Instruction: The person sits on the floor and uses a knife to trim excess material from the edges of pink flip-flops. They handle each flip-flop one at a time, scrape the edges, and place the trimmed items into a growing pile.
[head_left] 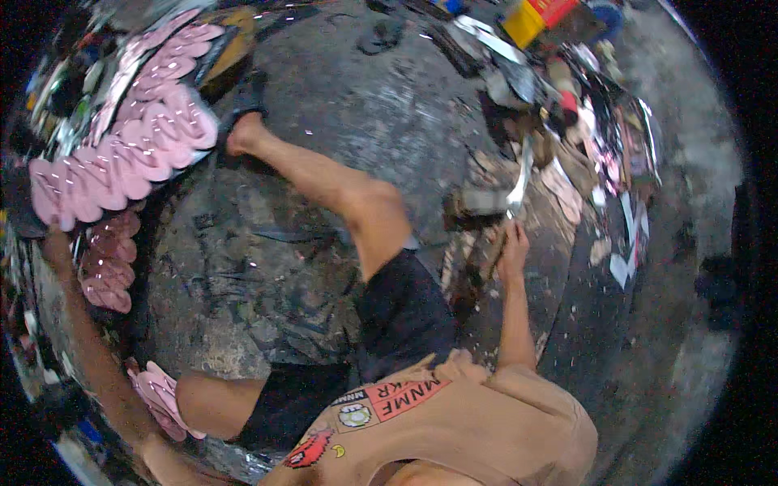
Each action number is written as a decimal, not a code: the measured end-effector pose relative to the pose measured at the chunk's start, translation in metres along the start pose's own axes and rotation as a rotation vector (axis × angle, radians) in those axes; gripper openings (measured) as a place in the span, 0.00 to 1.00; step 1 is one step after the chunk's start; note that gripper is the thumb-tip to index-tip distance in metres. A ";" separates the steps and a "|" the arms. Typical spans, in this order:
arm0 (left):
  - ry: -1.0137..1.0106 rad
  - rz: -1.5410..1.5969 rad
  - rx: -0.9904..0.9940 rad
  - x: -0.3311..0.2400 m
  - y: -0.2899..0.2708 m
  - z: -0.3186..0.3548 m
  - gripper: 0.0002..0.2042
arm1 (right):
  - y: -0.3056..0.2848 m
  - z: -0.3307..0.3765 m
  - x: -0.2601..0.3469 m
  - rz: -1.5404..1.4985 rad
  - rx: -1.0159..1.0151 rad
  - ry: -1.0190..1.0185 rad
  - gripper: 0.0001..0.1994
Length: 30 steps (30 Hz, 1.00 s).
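Note:
On the left, a long overlapping row of pink slippers with thin shiny straps lies along the floor's edge. My left hand reaches to the near end of this row and touches it or is very close; its fingers are mostly hidden and blurred. Below the row is a darker pink stack of slippers. My right hand is closed around a slim tool with a bright metal end; its exact kind is blurred. Beside that metal end stands a worn block.
More pink slippers lie by my bent left knee. My right leg stretches across the dark, stained floor. Scraps, strips and tools crowd the right side, with a yellow-and-red box at the back.

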State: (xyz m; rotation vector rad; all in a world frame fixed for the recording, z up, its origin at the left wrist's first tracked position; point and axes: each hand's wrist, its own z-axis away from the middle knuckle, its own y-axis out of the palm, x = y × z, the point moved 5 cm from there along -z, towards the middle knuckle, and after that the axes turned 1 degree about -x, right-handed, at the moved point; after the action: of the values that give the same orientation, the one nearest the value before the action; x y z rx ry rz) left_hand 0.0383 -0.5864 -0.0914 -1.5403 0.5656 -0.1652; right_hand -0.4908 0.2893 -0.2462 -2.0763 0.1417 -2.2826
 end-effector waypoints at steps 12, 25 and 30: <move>0.134 0.133 -0.142 -0.190 -0.111 -0.012 0.25 | -0.085 0.081 -0.077 0.453 -0.179 -0.117 0.14; 0.050 0.671 -0.480 -0.278 -0.106 -0.021 0.26 | -0.094 0.071 -0.058 0.202 -0.191 0.059 0.10; -0.224 1.040 -0.620 -0.278 0.049 0.083 0.25 | -0.001 0.025 -0.006 0.292 -0.045 -0.160 0.13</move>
State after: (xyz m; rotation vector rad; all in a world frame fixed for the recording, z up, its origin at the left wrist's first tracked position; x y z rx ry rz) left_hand -0.1764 -0.3859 -0.0778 -1.6121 1.2298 1.0455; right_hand -0.4652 0.2902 -0.2499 -2.0876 0.4595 -1.9563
